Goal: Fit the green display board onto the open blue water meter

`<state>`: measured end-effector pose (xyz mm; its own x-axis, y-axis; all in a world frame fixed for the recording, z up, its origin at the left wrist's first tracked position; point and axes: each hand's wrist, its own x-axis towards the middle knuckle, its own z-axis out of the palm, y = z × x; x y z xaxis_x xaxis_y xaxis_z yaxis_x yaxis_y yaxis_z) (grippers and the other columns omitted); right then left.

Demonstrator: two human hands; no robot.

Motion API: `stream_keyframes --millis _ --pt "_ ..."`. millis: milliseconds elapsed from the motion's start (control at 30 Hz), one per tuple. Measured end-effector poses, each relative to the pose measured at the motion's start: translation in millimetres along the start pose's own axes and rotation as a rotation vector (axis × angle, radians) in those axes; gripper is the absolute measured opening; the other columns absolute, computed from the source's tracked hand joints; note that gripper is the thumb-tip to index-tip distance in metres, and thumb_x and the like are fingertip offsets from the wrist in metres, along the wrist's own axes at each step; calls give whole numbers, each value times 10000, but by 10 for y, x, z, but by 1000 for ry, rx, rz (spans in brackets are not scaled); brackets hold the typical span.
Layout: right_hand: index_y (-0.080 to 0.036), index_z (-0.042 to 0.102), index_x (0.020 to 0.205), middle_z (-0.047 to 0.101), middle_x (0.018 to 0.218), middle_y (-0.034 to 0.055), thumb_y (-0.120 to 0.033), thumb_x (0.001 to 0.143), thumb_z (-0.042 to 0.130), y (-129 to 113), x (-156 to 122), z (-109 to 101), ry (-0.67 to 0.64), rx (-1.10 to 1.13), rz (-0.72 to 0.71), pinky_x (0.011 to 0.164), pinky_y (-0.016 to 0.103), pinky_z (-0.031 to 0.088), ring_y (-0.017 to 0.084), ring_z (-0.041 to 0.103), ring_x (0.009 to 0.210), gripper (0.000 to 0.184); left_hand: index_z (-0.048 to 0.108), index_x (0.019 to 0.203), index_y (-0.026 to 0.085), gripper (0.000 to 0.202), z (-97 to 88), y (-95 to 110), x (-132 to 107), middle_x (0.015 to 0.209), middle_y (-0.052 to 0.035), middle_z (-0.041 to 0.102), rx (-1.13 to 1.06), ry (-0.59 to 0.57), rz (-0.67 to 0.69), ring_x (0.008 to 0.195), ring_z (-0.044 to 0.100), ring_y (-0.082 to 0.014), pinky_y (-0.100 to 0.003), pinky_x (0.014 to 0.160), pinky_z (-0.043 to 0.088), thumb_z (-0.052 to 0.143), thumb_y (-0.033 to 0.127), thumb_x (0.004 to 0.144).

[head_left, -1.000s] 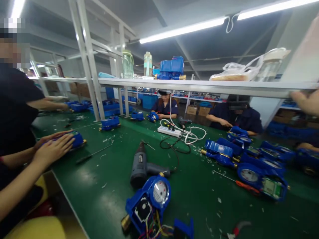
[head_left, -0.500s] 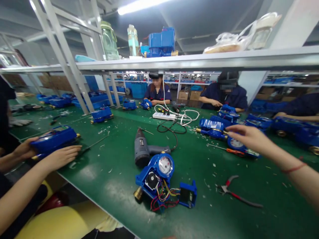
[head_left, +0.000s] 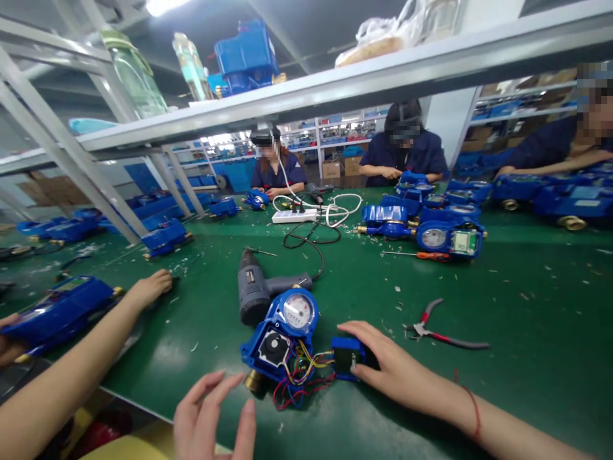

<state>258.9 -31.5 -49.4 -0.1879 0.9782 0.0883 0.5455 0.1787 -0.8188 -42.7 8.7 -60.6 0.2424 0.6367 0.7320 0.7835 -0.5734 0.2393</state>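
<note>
An opened blue water meter lies on the green table in front of me, dial up, with coloured wires spilling out. The wires lead to a small blue cover piece. My right hand is closed around that piece from the right. My left hand hovers at the near table edge with fingers spread and holds nothing. It is nearest the meter's brass end.
A grey power drill lies just behind the meter, and pliers lie to the right. Farther back are a screwdriver, several blue meters and a power strip. A co-worker's arm reaches in from the left, and other people sit across.
My right hand came back from the far meters and closed on the blue cover piece. My left hand rose into view. The view tilted down and nearer the meter.
</note>
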Motion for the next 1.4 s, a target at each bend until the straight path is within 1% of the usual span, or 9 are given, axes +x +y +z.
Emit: stream_keyframes --millis 67,167,367,533,633,733,967,1133,1400 --pt "-166 575 1116 549 1208 96 -168 798 525 45 35 32 61 42 -41 1021 395 365 227 492 1147 322 569 1107 208 267 4 71 59 1203 -119 484 -21 -30 -56 1091 512 -305 -490 907 416 550 315 863" --pt "-172 606 905 592 978 68 -260 784 589 86 48 1 115 244 68 850 377 389 238 530 940 150 572 1093 226 227 10 200 111 1244 -108 469 -57 -56 -113 1150 484 -303 -495 939 390 523 315 890" --pt "-162 587 868 615 845 22 -419 728 684 101 51 -82 99 704 317 727 292 408 178 557 805 309 581 1094 228 219 9 292 308 1228 -94 505 -51 -65 33 1127 501 -257 -404 925 398 577 238 875" --pt "-152 579 851 626 796 15 -455 638 768 85 95 -91 111 905 405 686 258 437 135 573 713 417 550 1154 246 306 -26 404 430 1207 -66 567 -17 -217 259 1133 516 -221 -364 914 355 522 144 866" --pt "-143 585 817 624 758 6 -435 580 809 97 133 -141 132 923 442 642 228 423 110 560 668 438 520 1212 228 280 -34 469 417 1174 -58 620 -54 -298 316 1112 543 -202 -355 916 319 478 270 938" --pt "-141 594 794 631 736 6 -435 557 820 69 189 -212 136 927 458 613 220 420 106 561 643 441 506 1227 179 348 20 494 405 1107 -73 663 -105 -243 373 1045 588 -188 -338 927 345 479 394 954" --pt "-140 615 783 638 744 4 -416 517 823 -33 290 -271 167 914 410 580 209 381 91 541 630 435 633 1001 192 179 151 527 521 926 -28 730 -50 -100 441 794 675 -144 -286 685 449 458 200 965" --pt "-131 621 805 629 761 15 -405 531 794 -7 243 -256 152 870 382 652 252 399 134 565 703 425 657 981 166 146 67 556 464 868 -35 731 -154 -50 490 760 678 -109 -222 702 496 526 135 925" --pt "-114 636 754 589 700 -12 -348 564 730 2 176 -296 166 737 294 639 255 320 120 456 670 316 663 925 172 143 -138 862 444 845 -9 733 -346 -254 696 766 661 -107 -254 758 461 524 199 940"
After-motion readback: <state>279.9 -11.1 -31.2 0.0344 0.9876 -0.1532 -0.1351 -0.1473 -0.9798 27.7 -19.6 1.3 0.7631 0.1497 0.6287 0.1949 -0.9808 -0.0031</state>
